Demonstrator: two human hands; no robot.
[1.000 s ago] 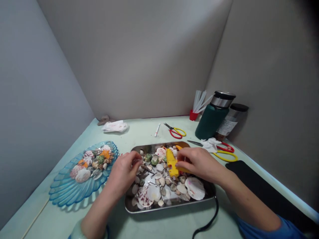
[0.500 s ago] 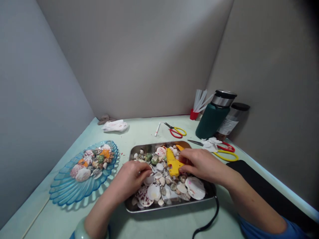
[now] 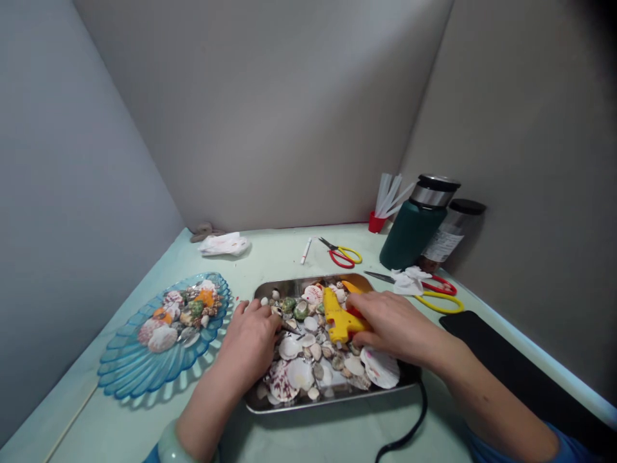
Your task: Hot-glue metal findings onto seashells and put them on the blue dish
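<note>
A metal tray [image 3: 284, 287] full of seashells [image 3: 299, 373] lies in front of me. My right hand [image 3: 390, 325] is closed round the handle of a yellow glue gun [image 3: 337, 316] held over the shells, nozzle toward the far side. My left hand [image 3: 253, 337] rests on the tray's left part, fingers curled down among small shells; what they pinch is hidden. The gun's black cord [image 3: 409, 431] runs off the tray's near right corner.
A blue glass shell-shaped dish [image 3: 130, 366] with glued shells sits at the left. Behind the tray lie red-and-yellow scissors [image 3: 343, 255], a second pair [image 3: 436, 294] with a tissue, a green flask [image 3: 412, 225], a dark jar [image 3: 450, 235], a red cup of glue sticks [image 3: 378, 218] and a crumpled tissue [image 3: 222, 244]. A black mat [image 3: 501, 366] lies right.
My left hand has dropped from a raised pinch down into the shells at the tray's left. The right hand with the glue gun has shifted slightly toward me.
</note>
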